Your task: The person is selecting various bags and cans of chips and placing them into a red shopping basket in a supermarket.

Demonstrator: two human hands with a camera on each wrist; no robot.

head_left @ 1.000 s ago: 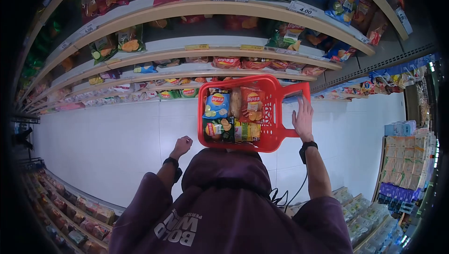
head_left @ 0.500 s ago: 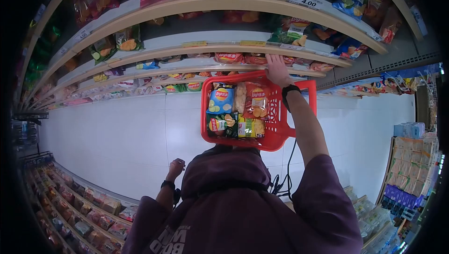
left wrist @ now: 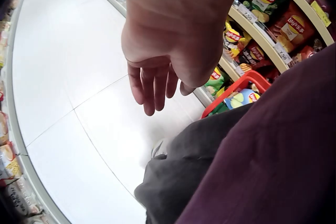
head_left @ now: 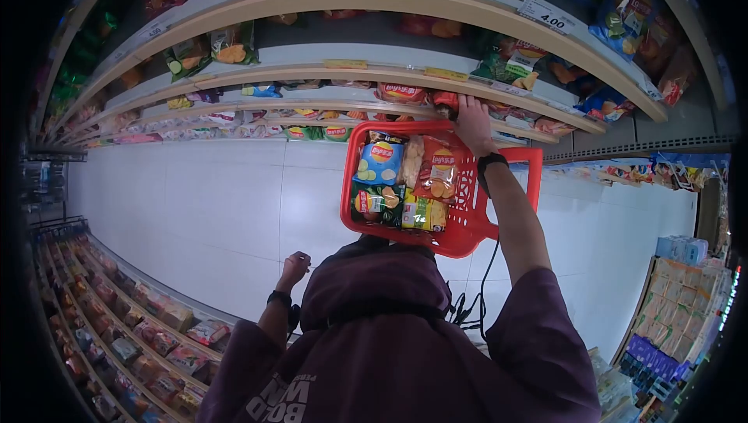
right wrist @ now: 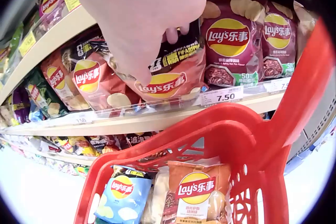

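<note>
My right hand (head_left: 474, 125) reaches past the basket to a shelf and pinches the top of a red bag of potato chips (right wrist: 167, 79). In the right wrist view the thumb lies over the front of that bag, with fingertips showing behind its top. A red shopping basket (head_left: 349, 213) is in front of my body, below the right forearm. Inside it lie a blue chip bag (head_left: 380, 160), an orange-red chip bag (head_left: 439, 172), a green chip bag (head_left: 374, 203) and a yellow packet (head_left: 425, 213). My left hand (left wrist: 168, 56) hangs loosely at my side and holds nothing.
Shelves of chip bags curve across the front, with a price tag (right wrist: 222, 96) on the edge beside the held bag. Purple chip bags (right wrist: 229, 40) stand right of it. Another low shelf of packets (head_left: 132, 322) runs behind on the left. White floor tiles (head_left: 218, 197) lie between.
The right hand has left the area of the basket handle, moved forward and left to the shelf, and taken hold of a red chip bag. The left hand has dropped slightly lower.
</note>
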